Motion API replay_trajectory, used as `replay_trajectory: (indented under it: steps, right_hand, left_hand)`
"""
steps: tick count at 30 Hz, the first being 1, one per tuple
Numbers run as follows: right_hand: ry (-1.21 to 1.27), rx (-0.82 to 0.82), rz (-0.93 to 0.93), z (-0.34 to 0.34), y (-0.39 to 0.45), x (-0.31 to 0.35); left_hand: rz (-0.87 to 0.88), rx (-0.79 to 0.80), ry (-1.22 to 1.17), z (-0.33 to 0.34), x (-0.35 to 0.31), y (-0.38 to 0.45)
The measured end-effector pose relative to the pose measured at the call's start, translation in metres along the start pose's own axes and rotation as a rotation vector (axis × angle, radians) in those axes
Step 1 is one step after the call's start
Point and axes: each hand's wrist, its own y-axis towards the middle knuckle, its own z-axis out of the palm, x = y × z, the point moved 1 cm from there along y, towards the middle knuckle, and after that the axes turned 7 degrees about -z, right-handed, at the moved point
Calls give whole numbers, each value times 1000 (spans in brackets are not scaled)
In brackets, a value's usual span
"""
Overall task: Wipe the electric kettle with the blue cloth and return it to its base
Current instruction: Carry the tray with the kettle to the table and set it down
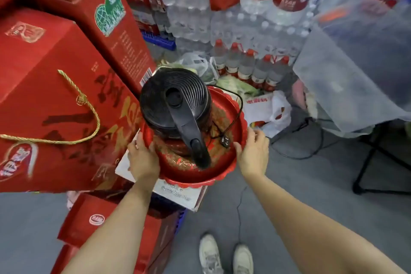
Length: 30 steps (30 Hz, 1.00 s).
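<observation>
The black electric kettle (175, 104) stands on a scalloped red tray (224, 169), with its loose cord and plug (224, 140) lying beside it (no blue cloth is in view). The left hand (142, 160) and right hand (253, 153) curl their fingers over opposite tray rims, gripping it. Judging by this, wiping has not begun and everything remains.

Large red gift boxes (55, 87) with gold rope handles (84, 104) are stacked at the left, and a white carton (178, 193) sits just beside them. Shrink-wrapped packs of water bottles (200, 6) fill the back, with a row of red-capped bottles (249, 64) below them on the grey floor (311, 184). White plastic bags (269, 107) lie near a black stand (373, 162), and a pair of white shoes (224, 256) shows at the bottom.
</observation>
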Motion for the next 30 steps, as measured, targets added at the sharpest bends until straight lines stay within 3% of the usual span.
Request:
replay_trajectory:
  steps: [5, 8, 12, 17, 30]
  right_hand:
    - [316, 47, 118, 21, 20, -8]
    - [518, -42, 176, 26, 27, -5]
    - [591, -142, 295, 27, 30, 1]
    - [659, -257, 418, 1, 18, -17]
    - [773, -692, 598, -142, -47, -112]
  left_hand:
    - [-133, -45, -110, 15, -6, 23]
    - [-141, -87, -132, 17, -5, 33]
    - [-153, -134, -174, 19, -6, 36]
    - [16, -126, -180, 17, -30, 24]
    - [385, 124, -194, 34, -197, -86]
